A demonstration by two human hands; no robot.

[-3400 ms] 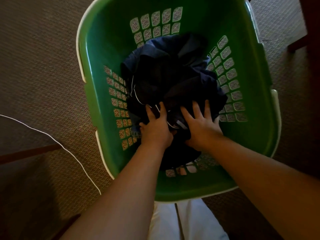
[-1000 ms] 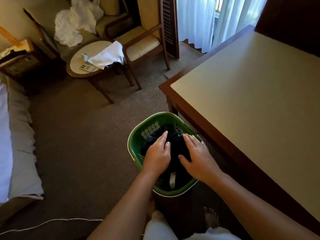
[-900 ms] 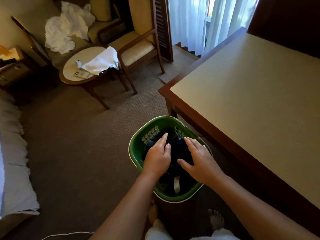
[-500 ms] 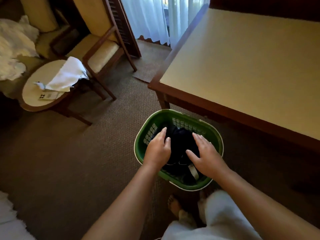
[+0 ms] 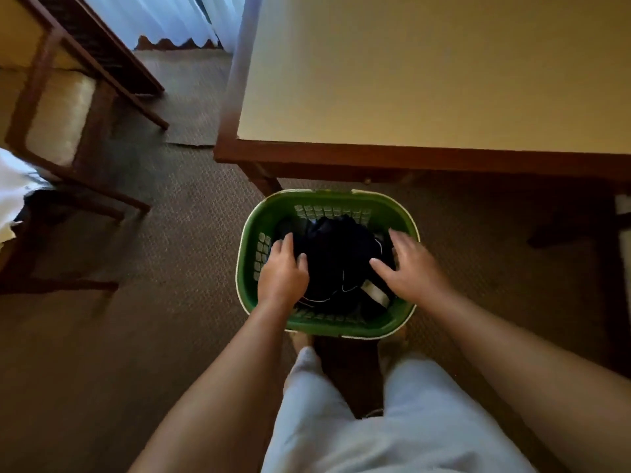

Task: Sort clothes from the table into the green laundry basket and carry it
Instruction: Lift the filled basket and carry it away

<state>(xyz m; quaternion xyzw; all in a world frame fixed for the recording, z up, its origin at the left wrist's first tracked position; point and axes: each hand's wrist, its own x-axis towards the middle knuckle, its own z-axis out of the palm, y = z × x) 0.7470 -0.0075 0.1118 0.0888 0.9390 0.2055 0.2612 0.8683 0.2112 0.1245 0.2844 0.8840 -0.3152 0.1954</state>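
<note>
The green laundry basket (image 5: 403,312) stands on the carpet just in front of my feet, below the table's near edge. Dark navy clothes (image 5: 336,254) fill its middle, with a white label showing near the right side. My left hand (image 5: 281,273) is over the basket's left side, fingers extended, holding nothing. My right hand (image 5: 408,266) hovers over the right side with fingers spread, also holding nothing. Whether either hand touches the clothes or the rim I cannot tell. The table (image 5: 426,70) has a cream top with a dark wooden edge.
A wooden armchair (image 5: 58,110) with a pale cushion stands at the left. A white cloth (image 5: 13,189) shows at the left edge. White curtains (image 5: 164,18) hang at the back. Brown carpet (image 5: 153,302) surrounds the basket. A dark table leg (image 5: 607,268) stands at the right.
My hands have spread apart from the middle of the clothes toward the basket's left and right sides. The view has swung so the table now lies straight ahead.
</note>
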